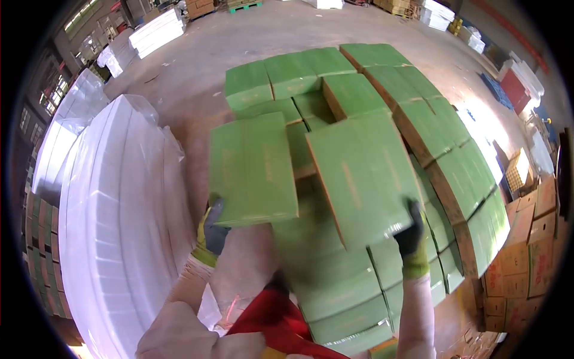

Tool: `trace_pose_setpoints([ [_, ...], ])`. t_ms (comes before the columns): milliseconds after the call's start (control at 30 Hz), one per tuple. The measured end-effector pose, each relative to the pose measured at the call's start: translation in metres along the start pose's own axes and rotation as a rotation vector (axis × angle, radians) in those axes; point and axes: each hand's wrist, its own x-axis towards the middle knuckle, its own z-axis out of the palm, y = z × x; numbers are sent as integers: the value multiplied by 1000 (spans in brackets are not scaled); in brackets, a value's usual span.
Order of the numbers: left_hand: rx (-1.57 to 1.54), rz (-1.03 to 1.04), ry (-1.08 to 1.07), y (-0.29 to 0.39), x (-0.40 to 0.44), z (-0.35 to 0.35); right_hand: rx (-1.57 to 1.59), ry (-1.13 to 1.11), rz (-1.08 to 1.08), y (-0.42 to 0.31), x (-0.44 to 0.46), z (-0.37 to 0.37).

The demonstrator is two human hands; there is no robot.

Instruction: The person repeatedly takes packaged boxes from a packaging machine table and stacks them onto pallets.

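Note:
Two green cardboard boxes lie in front of me above a large stack of the same kind. My left hand [213,230], in a grey and yellow-green glove, grips the near left corner of the left green box [251,170]. In a matching glove, my right hand [412,236] holds the near right corner of the right green box [362,173]. That box sits slightly tilted over the stack. A gap separates the two boxes, with lower boxes showing through it. The undersides of both boxes and some of my fingertips are hidden.
The stack of green boxes [466,179] rises higher along the right. White plastic-wrapped stacks [119,197] stand close on my left. Brown cartons [517,269] are piled at the far right. Concrete floor [185,78] stretches behind, with more wrapped stacks [158,33] and a green pallet [245,7].

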Motion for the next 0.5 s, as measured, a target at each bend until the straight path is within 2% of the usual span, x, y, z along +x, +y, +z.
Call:
trace_pose_setpoints([
  [33,-15,19,4,8,20,-9,-294,-178,-291,13,39,30],
  [100,-4,8,-6,26,57,-34,-338,-342,-213,24,103,90],
  [133,19,-14,-15,35,73,-47,-82,-330,151,21,131,122],
  [200,-63,-7,-33,31,114,-51,-271,-290,184,35,186,152],
  [233,-104,-8,-41,23,136,-54,-270,-211,-43,68,220,152],
  [300,9,-89,-143,-23,200,-85,-115,-176,-209,107,251,146],
  [367,133,26,98,-47,224,-44,-4,183,-103,114,259,151],
  [400,318,133,63,-54,243,-52,65,361,-64,118,264,154],
  [467,691,333,-9,-73,270,-63,-150,599,-227,128,275,145],
  [500,598,306,-28,-76,268,-64,-364,661,-288,125,280,139],
])
